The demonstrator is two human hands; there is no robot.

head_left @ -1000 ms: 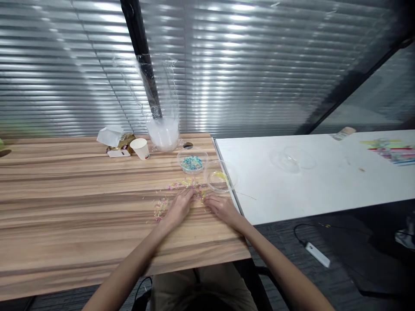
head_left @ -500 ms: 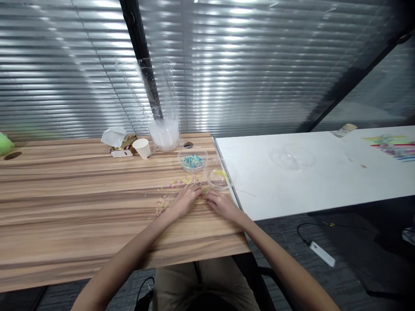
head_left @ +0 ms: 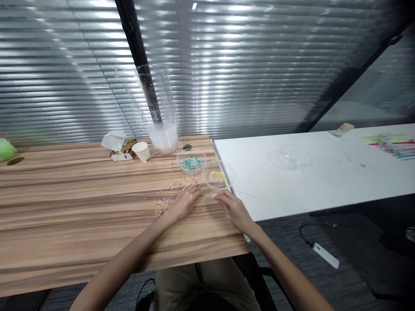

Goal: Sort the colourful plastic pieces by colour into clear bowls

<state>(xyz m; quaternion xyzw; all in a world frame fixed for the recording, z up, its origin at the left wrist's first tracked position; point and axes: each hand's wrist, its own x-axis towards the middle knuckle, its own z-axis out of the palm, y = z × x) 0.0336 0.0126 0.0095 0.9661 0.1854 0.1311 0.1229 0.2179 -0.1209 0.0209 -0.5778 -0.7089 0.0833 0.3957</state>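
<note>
Small pink and yellow pieces point(head_left: 162, 204) lie scattered on the wooden table point(head_left: 81, 216). Over their right part rests my left hand point(head_left: 189, 196), its fingers bent together; whatever they pinch is too small to name. My right hand point(head_left: 228, 203) is just right of the pieces, thumb and fingers closed, and what it holds, if anything, cannot be made out. Behind the hands stands a clear bowl with blue and white pieces point(head_left: 191, 163). A second clear bowl point(head_left: 216, 186) with yellow pieces sits beside it, near my right hand. A thin strand point(head_left: 244, 193) extends over the white table.
A paper cup point(head_left: 142, 152), a tissue box point(head_left: 122, 156) and a plastic bag of white containers point(head_left: 164, 138) stand at the back. The white table point(head_left: 259, 190) holds clear lids point(head_left: 288, 160) and colourful strips point(head_left: 394, 144). A power strip point(head_left: 326, 255) lies on the floor.
My right hand has moved right, away from my left hand, widening the gap between them. My left hand has stayed nearly in place over the pieces. The view has shifted slightly.
</note>
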